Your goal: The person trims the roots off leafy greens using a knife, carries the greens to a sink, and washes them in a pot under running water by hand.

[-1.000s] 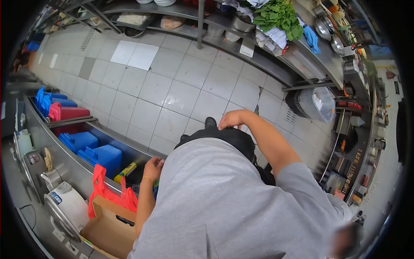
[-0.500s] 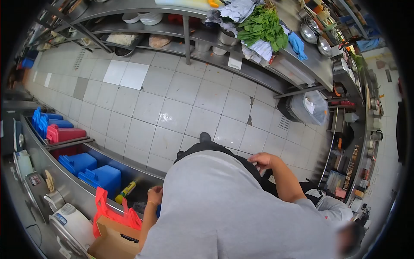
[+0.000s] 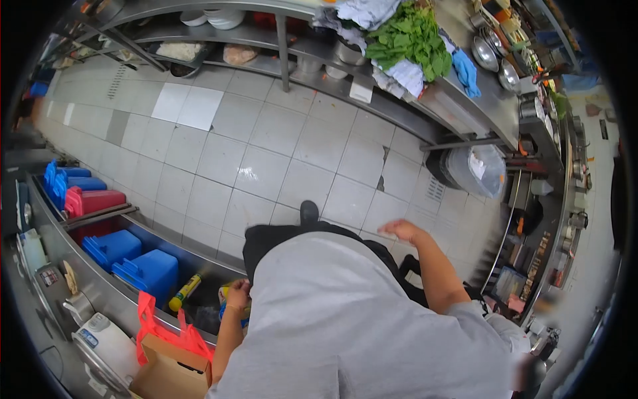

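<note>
My left hand (image 3: 237, 294) hangs beside my hip, its fingers curled in; whether anything is inside them is hidden. Close beside it, on the low shelf, are a yellow cylindrical container (image 3: 185, 292) and some yellow-and-blue packaging (image 3: 224, 291) partly covered by the hand. A red plastic bag (image 3: 147, 322) and an open cardboard box (image 3: 171, 372) sit near my left forearm. My right hand (image 3: 402, 231) is held out over the tiled floor, slightly blurred, with its fingers extended and nothing visible in them.
Blue bins (image 3: 157, 272) and a red bin (image 3: 93, 201) line the left counter. A steel table across the aisle holds leafy greens (image 3: 412, 43) and metal bowls (image 3: 485, 54). A lined trash bin (image 3: 482, 173) stands at its end. Another person in grey (image 3: 508, 329) is at lower right.
My right hand has swung outward from my hip and its fingers have straightened. My left hand has risen slightly. My body and the view have shifted a little.
</note>
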Motion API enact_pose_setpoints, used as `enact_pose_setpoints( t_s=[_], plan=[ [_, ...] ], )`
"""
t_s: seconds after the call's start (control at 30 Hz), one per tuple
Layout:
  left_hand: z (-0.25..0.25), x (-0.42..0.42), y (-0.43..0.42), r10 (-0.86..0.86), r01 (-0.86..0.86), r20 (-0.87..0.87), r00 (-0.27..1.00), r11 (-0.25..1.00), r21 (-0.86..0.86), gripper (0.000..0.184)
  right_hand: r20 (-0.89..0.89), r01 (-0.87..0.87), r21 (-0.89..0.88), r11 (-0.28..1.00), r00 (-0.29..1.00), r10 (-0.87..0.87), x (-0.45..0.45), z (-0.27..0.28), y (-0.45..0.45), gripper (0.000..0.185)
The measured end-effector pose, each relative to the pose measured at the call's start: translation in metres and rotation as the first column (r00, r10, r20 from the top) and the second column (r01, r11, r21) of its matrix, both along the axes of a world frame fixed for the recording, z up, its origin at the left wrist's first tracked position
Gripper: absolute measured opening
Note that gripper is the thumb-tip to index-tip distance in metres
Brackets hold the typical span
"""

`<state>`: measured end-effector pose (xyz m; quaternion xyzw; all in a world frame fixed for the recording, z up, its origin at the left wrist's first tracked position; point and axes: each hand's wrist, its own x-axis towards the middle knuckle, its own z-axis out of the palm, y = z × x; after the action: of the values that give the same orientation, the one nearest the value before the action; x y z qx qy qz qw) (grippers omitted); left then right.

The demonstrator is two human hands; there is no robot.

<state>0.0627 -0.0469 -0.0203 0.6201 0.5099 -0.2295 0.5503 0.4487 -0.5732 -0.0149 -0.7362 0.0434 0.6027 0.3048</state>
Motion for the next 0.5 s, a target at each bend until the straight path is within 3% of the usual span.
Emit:
enact_pose_setpoints(
  t_s=[0.07, 0.1, 0.13, 0.17, 0.23, 0.27, 0.33, 0.37, 0.43, 0.5],
  plan=[
    [0.002, 0.021, 0.004, 0.210, -0.209, 0.015, 0.978, 0.977, -0.053, 0.019, 0.361, -0.131, -0.044, 0.990, 0.922, 0.138, 0.023, -0.043, -0.006, 0.042],
    [0.002, 0.027, 0.014, 0.283, -0.276, 0.027, 0.959, 0.949, -0.149, 0.021, 0.383, -0.085, -0.098, 0.992, 0.916, 0.117, 0.040, -0.025, 0.010, 0.044],
    [0.019, 0.058, 0.003, 0.297, -0.294, 0.112, 0.948, 0.955, -0.042, 0.026, 0.411, -0.224, -0.226, 0.948, 0.860, 0.301, 0.062, -0.007, 0.029, 0.043],
    [0.017, 0.066, 0.008, 0.258, -0.253, 0.147, 0.955, 0.966, -0.057, 0.028, 0.584, -0.190, -0.198, 0.962, 0.765, 0.271, 0.068, -0.001, 0.036, 0.044],
    [0.000, 0.068, 0.042, 0.128, -0.103, 0.188, 0.974, 0.985, -0.139, 0.032, 0.682, -0.218, -0.158, 0.963, 0.681, 0.266, 0.086, 0.010, 0.053, 0.042],
    [0.003, 0.079, 0.049, 0.096, -0.070, 0.178, 0.979, 0.986, -0.149, 0.032, 0.673, -0.186, -0.167, 0.968, 0.696, 0.250, 0.089, 0.017, 0.065, 0.042],
    [0.027, 0.099, 0.071, 0.042, 0.060, 0.286, 0.957, 0.939, -0.338, 0.031, 0.722, -0.206, -0.193, 0.959, 0.633, 0.281, 0.095, 0.029, 0.090, 0.037],
    [0.040, 0.111, 0.089, 0.055, 0.072, 0.246, 0.968, 0.876, -0.477, 0.029, 0.718, -0.195, -0.189, 0.962, 0.641, 0.271, 0.094, 0.032, 0.099, 0.037],
    [0.085, 0.167, 0.106, -0.001, 0.180, 0.355, 0.935, 0.863, -0.472, 0.025, 0.500, -0.318, -0.004, 0.948, 0.820, 0.278, 0.107, 0.046, 0.123, 0.029],
    [0.104, 0.212, 0.126, -0.039, 0.287, 0.482, 0.875, 0.844, -0.453, 0.022, 0.272, -0.267, 0.123, 0.956, 0.935, 0.226, 0.104, 0.085, 0.165, 0.025]
  ],
)
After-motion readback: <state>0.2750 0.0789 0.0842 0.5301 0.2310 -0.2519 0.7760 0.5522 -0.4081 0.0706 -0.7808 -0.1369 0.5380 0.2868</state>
